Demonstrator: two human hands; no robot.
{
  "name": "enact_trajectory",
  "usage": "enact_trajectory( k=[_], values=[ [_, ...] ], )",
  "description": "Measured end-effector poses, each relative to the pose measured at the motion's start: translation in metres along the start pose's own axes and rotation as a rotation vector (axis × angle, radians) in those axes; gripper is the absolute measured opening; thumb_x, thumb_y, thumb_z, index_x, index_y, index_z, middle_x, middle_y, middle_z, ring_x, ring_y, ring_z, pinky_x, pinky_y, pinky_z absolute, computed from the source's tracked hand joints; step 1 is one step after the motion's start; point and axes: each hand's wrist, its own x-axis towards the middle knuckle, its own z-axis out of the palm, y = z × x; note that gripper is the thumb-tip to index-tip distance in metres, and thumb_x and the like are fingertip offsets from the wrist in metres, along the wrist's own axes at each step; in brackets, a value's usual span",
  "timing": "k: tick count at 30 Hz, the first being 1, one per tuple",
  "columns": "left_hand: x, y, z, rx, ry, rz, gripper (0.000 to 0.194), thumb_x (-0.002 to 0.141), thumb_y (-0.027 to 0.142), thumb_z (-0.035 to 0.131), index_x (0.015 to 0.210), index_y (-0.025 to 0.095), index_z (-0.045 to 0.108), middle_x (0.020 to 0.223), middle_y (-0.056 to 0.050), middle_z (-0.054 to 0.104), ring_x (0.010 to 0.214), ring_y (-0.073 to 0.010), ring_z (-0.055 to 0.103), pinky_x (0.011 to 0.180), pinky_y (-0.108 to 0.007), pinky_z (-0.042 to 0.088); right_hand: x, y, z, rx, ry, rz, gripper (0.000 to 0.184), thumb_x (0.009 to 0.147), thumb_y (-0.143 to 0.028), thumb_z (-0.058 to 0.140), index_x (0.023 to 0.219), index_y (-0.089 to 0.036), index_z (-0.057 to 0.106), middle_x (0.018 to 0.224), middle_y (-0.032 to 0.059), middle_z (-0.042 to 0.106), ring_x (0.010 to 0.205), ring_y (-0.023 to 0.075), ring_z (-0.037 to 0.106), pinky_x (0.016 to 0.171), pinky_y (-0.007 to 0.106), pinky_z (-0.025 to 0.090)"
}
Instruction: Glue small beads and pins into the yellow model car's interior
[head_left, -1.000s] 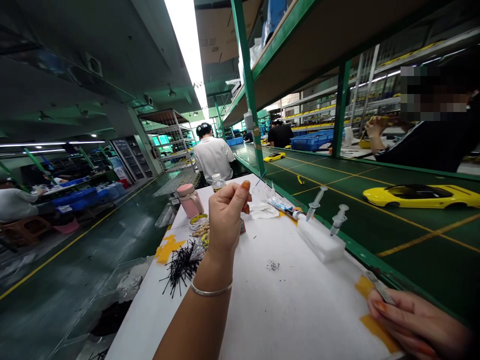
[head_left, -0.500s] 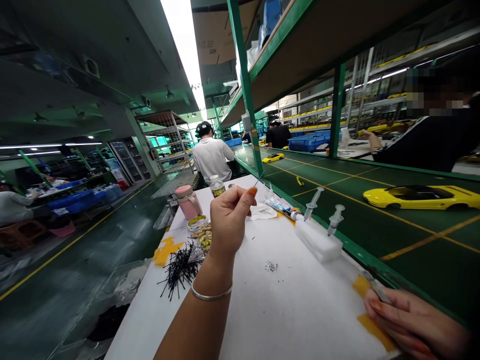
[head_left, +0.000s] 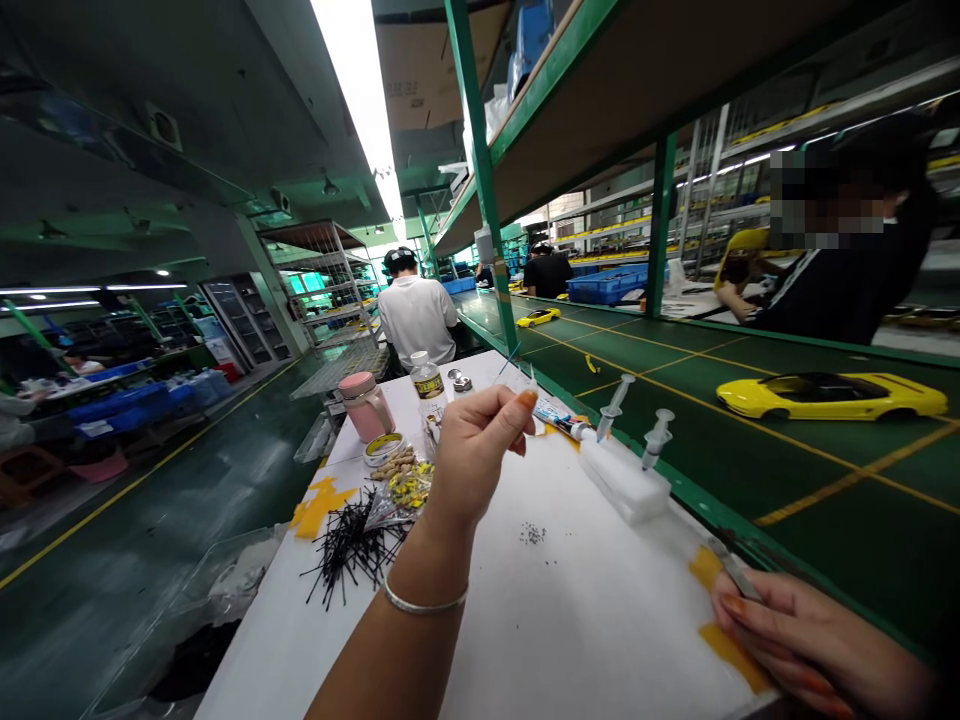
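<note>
My left hand (head_left: 484, 445) is raised over the middle of the white worktop (head_left: 585, 620), thumb and fingertips pinched together. Whatever lies between those fingertips is too small or too hidden to make out. At the lower right, my right hand (head_left: 795, 625) grips slim metal tweezers (head_left: 735, 572), their tips pointing up and left near the worktop's right edge. A scatter of tiny dark pieces (head_left: 533, 534) lies between the hands. Left of my left forearm are a heap of thin black sticks (head_left: 349, 550) and a plastic bag of small yellow parts (head_left: 409, 487).
Two syringes (head_left: 615, 405) stand in a white foam block (head_left: 626, 480) along the right edge. Farther back are a pink mug (head_left: 365, 405), a bottle (head_left: 426, 380) and a tape roll (head_left: 384, 449). A yellow model car (head_left: 832, 395) rests on the green belt (head_left: 697, 460). Co-workers sit beyond.
My left hand has shifted slightly right and down over the worktop, still pinched. The right hand keeps its hold on the tweezers. The view has turned slightly; the co-worker at right now holds up a yellow part.
</note>
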Motion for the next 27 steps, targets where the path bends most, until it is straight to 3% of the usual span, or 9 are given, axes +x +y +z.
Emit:
enact_trajectory(
  k=[3,6,11,14,17,21,27],
  values=[
    [-0.009,-0.013,0.021,-0.093,-0.135,-0.133,0.049,0.089,0.056,0.075,0.062,0.017,0.061,0.058,0.001,0.051,0.052,-0.0082,0.044,0.051,-0.021,0.038,-0.008,-0.014,0.004,0.053,-0.198,-0.059,0.059,0.072,-0.080,0.077,0.077,-0.023,0.060,0.053,-0.0077,0.029,0.046,0.0056,0.011,0.045,0.022,0.014],
    [-0.024,-0.031,0.045,-0.160,-0.310,-0.284,0.050,0.088,0.056,0.074,0.061,0.016,0.060,0.058,0.001,0.051,0.052,-0.0078,0.044,0.052,-0.022,0.038,-0.016,-0.029,0.011,0.082,-0.269,-0.101,0.053,0.079,-0.068,0.080,0.085,-0.019,0.060,0.056,-0.0088,0.032,0.048,0.0049,0.015,0.044,0.020,0.013],
    [-0.057,-0.059,0.081,-0.179,-0.602,-0.526,0.047,0.088,0.052,0.075,0.063,0.014,0.063,0.056,0.000,0.054,0.054,-0.0086,0.048,0.055,-0.021,0.039,-0.034,-0.044,0.023,0.291,-0.144,-0.288,0.046,0.080,-0.055,0.085,0.093,-0.016,0.063,0.055,-0.0115,0.030,0.046,0.0029,0.017,0.043,0.018,0.011],
    [-0.070,-0.068,0.093,-0.168,-0.728,-0.629,0.044,0.087,0.051,0.074,0.065,0.013,0.066,0.061,-0.002,0.058,0.056,-0.0095,0.049,0.054,-0.022,0.039,-0.047,-0.050,0.028,0.375,-0.140,-0.415,0.043,0.083,-0.050,0.083,0.107,-0.015,0.072,0.056,-0.0100,0.038,0.044,0.0018,0.019,0.043,0.018,0.012],
    [-0.075,-0.071,0.095,-0.140,-0.775,-0.688,0.041,0.088,0.049,0.073,0.069,0.013,0.068,0.065,-0.002,0.060,0.059,-0.0100,0.050,0.055,-0.022,0.039,-0.057,-0.056,0.031,0.380,-0.171,-0.487,0.032,0.089,-0.043,0.078,0.103,-0.015,0.079,0.054,-0.0063,0.048,0.041,0.0004,0.026,0.044,0.019,0.015],
    [-0.072,-0.070,0.092,-0.099,-0.788,-0.720,0.040,0.088,0.050,0.072,0.077,0.011,0.073,0.069,-0.002,0.060,0.063,-0.0101,0.049,0.059,-0.022,0.040,-0.062,-0.060,0.031,0.383,-0.229,-0.460,0.017,0.089,-0.032,0.078,0.096,-0.018,0.083,0.067,0.0017,0.066,0.043,-0.0002,0.035,0.044,0.017,0.018],
    [-0.070,-0.068,0.092,-0.084,-0.803,-0.720,0.042,0.085,0.053,0.074,0.078,0.011,0.073,0.074,-0.003,0.064,0.065,-0.0107,0.050,0.062,-0.024,0.042,-0.062,-0.058,0.031,0.407,-0.258,-0.441,0.011,0.089,-0.026,0.078,0.097,-0.021,0.085,0.070,0.0024,0.068,0.044,-0.0004,0.036,0.043,0.015,0.020]
  ],
)
